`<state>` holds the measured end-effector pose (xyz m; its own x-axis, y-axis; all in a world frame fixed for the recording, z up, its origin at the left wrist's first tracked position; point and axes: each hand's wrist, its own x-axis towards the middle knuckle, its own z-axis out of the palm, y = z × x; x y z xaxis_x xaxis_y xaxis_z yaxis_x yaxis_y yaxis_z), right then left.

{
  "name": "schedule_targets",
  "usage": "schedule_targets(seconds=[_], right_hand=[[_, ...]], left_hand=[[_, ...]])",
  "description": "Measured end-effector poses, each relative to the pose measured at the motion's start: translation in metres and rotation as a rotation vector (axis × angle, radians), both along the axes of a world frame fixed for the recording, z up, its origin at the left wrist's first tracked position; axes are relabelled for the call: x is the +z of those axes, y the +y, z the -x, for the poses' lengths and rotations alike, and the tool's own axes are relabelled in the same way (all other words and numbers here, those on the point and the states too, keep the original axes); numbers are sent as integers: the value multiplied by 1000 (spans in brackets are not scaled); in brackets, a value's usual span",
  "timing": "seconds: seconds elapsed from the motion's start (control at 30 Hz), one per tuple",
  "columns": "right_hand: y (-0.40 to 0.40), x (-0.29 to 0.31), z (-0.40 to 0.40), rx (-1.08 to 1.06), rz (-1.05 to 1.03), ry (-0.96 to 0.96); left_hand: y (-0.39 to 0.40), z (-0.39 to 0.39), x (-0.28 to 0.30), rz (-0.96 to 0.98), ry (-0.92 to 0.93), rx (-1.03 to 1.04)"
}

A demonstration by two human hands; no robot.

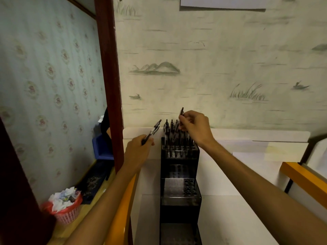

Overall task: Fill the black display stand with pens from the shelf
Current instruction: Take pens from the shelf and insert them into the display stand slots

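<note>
The right grip (192,127) is pinched round a black pen (180,116), fingers curled, holding it tilted just above the back row of the black display stand (179,184). The left grip (139,149) is curled round a second pen (152,131), which slants up and to the right, just left of the stand and apart from it. The stand rises in steps on a white table (230,200) against the wallpapered wall; its top, rearmost tier already carries a cluster of upright pens (174,137), while the lower tiers show open holes. At the lower left, on the floor, a pink basket (68,212) is heaped with crumpled paper.
</note>
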<state>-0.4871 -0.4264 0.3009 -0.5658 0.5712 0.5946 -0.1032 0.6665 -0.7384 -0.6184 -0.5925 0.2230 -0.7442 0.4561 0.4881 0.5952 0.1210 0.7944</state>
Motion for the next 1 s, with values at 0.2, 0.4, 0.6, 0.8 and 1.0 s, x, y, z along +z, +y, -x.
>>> schedule_targets(seconds=[0.2,0.4,0.6,0.8,1.0], right_hand=[[-8,-5,3,-54,-220,-94],[-8,-12,7,-30,-299,-235],[-4,-30,8,-49,-321,-341],[-1,-31,4,-110,-305,-369],[-4,-23,-12,165,183,-172]], left_hand=[[-6,-1,4,87,160,112],[-9,3,6,86,214,119],[-10,5,4,72,210,113],[-6,-5,8,126,241,61],[4,-12,12,132,236,6]])
